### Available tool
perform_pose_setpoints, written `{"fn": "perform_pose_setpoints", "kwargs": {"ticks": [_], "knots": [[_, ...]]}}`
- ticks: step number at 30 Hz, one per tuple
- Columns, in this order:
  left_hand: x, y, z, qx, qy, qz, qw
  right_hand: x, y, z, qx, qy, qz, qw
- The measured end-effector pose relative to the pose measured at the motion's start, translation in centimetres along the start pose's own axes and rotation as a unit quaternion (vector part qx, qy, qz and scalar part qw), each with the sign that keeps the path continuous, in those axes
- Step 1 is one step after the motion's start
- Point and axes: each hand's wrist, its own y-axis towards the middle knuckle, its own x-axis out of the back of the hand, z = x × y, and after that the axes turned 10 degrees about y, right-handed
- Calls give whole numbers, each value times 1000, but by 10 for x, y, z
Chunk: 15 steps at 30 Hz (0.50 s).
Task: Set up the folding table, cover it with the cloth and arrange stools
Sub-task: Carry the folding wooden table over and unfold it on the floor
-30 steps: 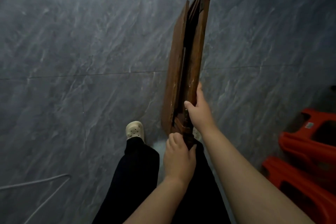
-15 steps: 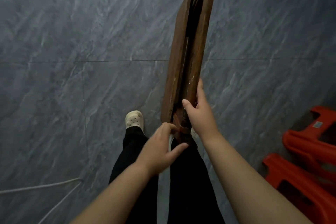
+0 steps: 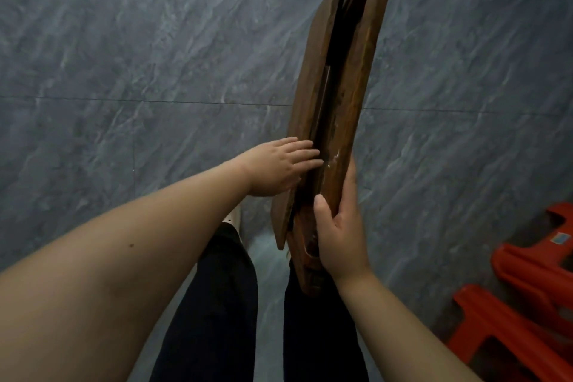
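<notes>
The folded brown wooden table [image 3: 347,80] stands on edge in front of me, seen from above, its two halves pressed close together. My right hand [image 3: 339,236] grips the near end of its right-hand half, thumb on the inner edge. My left hand [image 3: 280,167] rests on the left-hand panel, fingers curled over its top edge at the gap. Red plastic stools [image 3: 521,298] lie at the lower right, apart from the table. No cloth is in view.
The floor [image 3: 139,56] is grey marbled tile with a grout line running across. My dark trouser legs [image 3: 217,304] and one pale shoe [image 3: 233,216] are below the table. Bare floor lies to the left and beyond.
My left hand has let go of the table's near end and moved up to the left panel's edge. The camera has come closer to the table.
</notes>
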Motion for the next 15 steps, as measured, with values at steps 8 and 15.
{"fn": "perform_pose_setpoints", "kwargs": {"ticks": [8,15], "knots": [[-13,22,21,-99,153,31,983,-13,4,5,14,19,-8,1000],[-18,28,28,-109,149,13,983,-21,5,2,14,7,-4,1000]]}}
